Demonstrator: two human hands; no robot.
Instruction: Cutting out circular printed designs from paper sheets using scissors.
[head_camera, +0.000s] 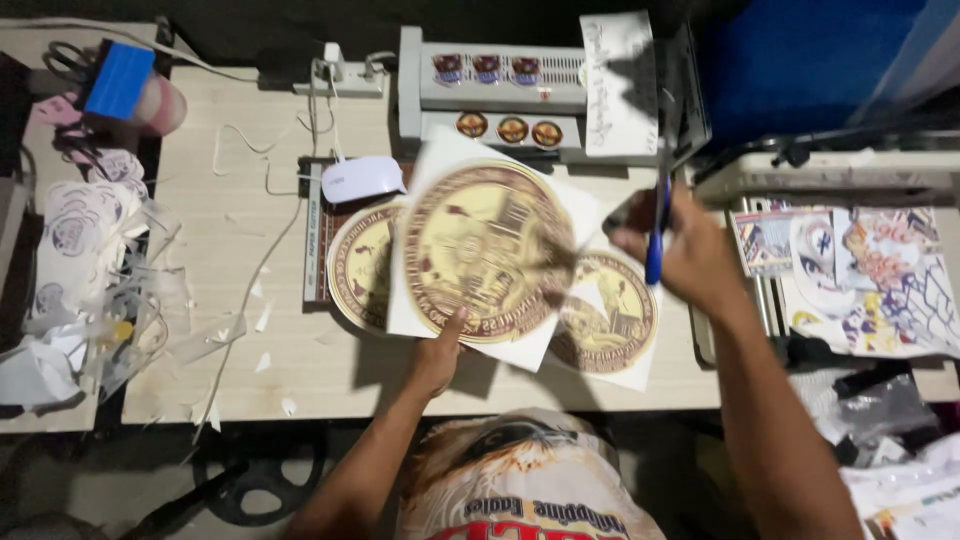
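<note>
My left hand (438, 352) pinches the lower edge of a white sheet printed with a large round gold and brown emblem (485, 250), holding it up over the desk. My right hand (680, 250) grips scissors with blue handles (655, 235), the blades meeting the sheet's right edge. Two more round emblem prints lie flat on the desk beneath, one (358, 265) at the left and one (610, 320) at the right.
A grey laminator (500, 85) with small emblems on it stands at the back beside a white mouse (360, 178), a paper cutter (313, 240) and a power strip (340, 75). Paper scraps (90, 300) pile at the left. Printed cartoon sheets (870, 275) lie at the right.
</note>
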